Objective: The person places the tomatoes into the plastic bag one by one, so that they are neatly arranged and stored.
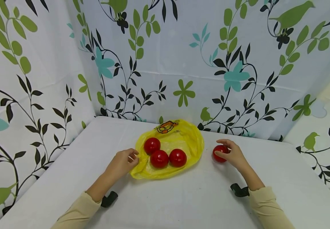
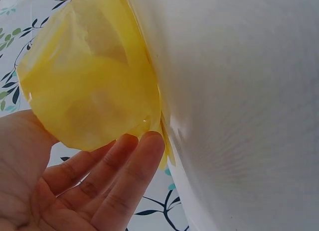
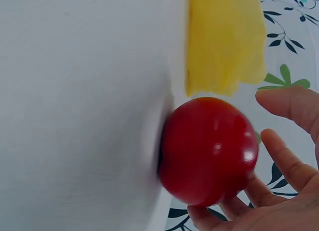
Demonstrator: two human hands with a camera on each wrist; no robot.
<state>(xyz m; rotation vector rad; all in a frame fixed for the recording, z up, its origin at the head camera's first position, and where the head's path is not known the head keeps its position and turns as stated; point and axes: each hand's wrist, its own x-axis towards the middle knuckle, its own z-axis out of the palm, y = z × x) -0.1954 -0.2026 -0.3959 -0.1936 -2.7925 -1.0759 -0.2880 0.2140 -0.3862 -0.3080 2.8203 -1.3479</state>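
A yellow plastic bag [image 1: 194, 144] lies spread out with its mouth open, and three shiny red balls [image 1: 159, 159] sit in it. My left hand [image 1: 124, 162] is at the bag's left edge. In the left wrist view, its loosely bent fingers [image 2: 130, 178] meet the rim of the yellow bag [image 2: 94, 86], and the thumb is mostly hidden. A fourth red ball [image 3: 209, 151] rests on the white table to the right of the bag. My right hand [image 1: 233, 155] is around this ball; in the right wrist view the lower fingertips touch it while thumb and index finger stand apart from it.
The white table [image 1: 176, 203] ends against a patterned curtain [image 1: 165, 63] with leaves, flowers and birds, which closes off the back and both sides. Dark wrist-worn devices [image 1: 239, 190] stick out beside both sleeves. Table surface lies between the bag and the right-hand ball.
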